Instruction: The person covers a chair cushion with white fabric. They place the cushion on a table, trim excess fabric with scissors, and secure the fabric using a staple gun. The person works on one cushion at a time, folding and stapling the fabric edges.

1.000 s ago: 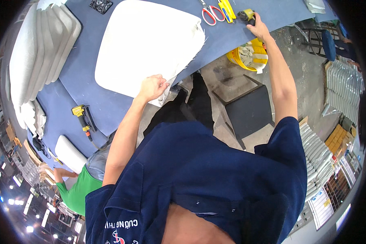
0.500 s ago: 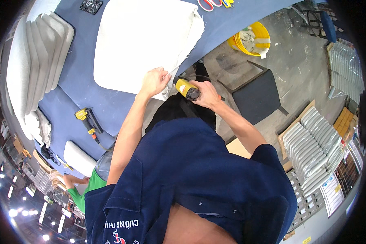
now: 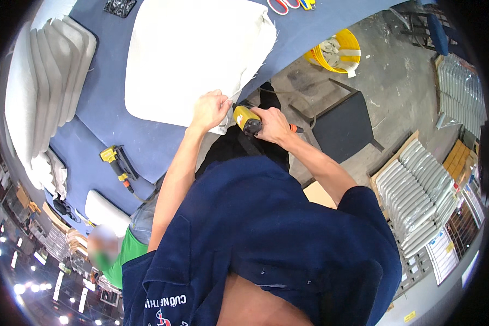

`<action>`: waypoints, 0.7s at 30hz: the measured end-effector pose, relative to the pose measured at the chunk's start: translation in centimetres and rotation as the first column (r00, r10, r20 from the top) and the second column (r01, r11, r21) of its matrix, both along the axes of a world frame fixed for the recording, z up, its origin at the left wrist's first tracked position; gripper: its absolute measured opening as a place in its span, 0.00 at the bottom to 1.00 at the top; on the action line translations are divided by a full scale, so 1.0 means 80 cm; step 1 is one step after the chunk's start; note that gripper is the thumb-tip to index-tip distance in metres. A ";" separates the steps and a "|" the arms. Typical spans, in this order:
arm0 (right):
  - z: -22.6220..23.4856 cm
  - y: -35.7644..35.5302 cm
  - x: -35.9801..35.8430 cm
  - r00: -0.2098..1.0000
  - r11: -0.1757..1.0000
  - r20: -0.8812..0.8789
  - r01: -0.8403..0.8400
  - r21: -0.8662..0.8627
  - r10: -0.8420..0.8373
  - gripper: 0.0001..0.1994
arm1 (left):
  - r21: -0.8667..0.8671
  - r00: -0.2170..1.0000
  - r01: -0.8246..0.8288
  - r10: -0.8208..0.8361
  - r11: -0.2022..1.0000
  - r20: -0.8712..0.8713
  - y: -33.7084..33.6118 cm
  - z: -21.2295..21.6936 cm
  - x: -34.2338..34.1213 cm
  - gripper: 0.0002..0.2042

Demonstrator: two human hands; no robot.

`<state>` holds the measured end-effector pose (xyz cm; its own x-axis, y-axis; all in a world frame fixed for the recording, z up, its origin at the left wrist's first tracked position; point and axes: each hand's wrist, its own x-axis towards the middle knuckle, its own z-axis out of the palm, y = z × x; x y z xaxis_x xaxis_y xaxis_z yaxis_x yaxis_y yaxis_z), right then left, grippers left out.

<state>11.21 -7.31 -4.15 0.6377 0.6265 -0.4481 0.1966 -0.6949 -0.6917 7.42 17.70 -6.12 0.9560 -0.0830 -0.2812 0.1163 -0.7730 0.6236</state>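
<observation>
A white fabric-covered cushion panel lies on the blue table, its frayed cloth edge along the right side. My left hand is closed on the cloth at the panel's near edge, fingers pinched. Just to its right, my right hand grips a yellow and black pneumatic staple gun by the handle. The gun's nose points at the panel's near right edge, close to my left fingers; whether it touches cannot be made out. An orange hose fitting shows behind my right hand.
On the blue table lie a second staple gun, red-handled scissors and a row of upright pale panels. Right of the table stand a yellow bucket of scraps and a dark chair. A person in green is at lower left.
The staple gun in my right hand has shifted slightly left, its nose nearer my left fingers. My left hand keeps its hold on the cloth. The person in green has moved.
</observation>
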 end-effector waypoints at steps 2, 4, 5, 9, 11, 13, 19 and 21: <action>-0.004 -0.001 -0.007 1.000 1.000 0.024 -0.008 -0.020 0.008 0.24 | -0.010 1.000 0.000 0.000 1.000 0.000 -0.002 -0.003 -0.005 0.18; -0.013 -0.002 -0.007 0.997 0.999 0.066 -0.037 -0.012 0.038 0.23 | -0.012 1.000 -0.011 0.011 1.000 -0.007 -0.001 -0.006 -0.005 0.18; -0.001 0.002 -0.003 0.999 1.000 0.044 -0.014 -0.013 0.015 0.23 | 0.011 1.000 -0.004 0.004 1.000 0.002 -0.001 -0.006 -0.006 0.18; 0.027 -0.009 0.057 0.998 0.996 0.005 0.060 0.064 -0.060 0.23 | 0.088 0.998 0.008 -0.013 0.996 0.053 -0.004 0.010 -0.009 0.17; 0.064 -0.032 0.122 0.987 0.983 0.054 0.141 0.113 -0.148 0.23 | 0.121 0.998 -0.012 0.005 0.993 0.063 -0.005 0.027 -0.014 0.17; 0.062 -0.055 0.206 0.941 0.970 0.242 0.245 -0.002 -0.237 0.22 | 0.150 0.998 -0.033 0.026 0.988 0.050 -0.010 0.037 -0.022 0.18; -0.027 -0.106 0.467 0.754 0.874 0.610 0.443 -0.197 -0.245 0.38 | 0.039 0.972 -0.219 0.221 0.975 -0.077 -0.039 0.057 0.056 0.11; -0.055 -0.116 0.508 0.734 0.888 0.635 0.431 -0.162 -0.240 0.39 | 0.047 0.977 -0.209 0.207 0.977 0.043 -0.055 0.056 0.105 0.09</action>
<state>51.85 -16.58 -8.58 0.9732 0.2272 -0.0355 0.2080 -0.9357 -0.2849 15.84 13.33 -1.67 0.9608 0.1320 -0.2438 0.2551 -0.7651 0.5912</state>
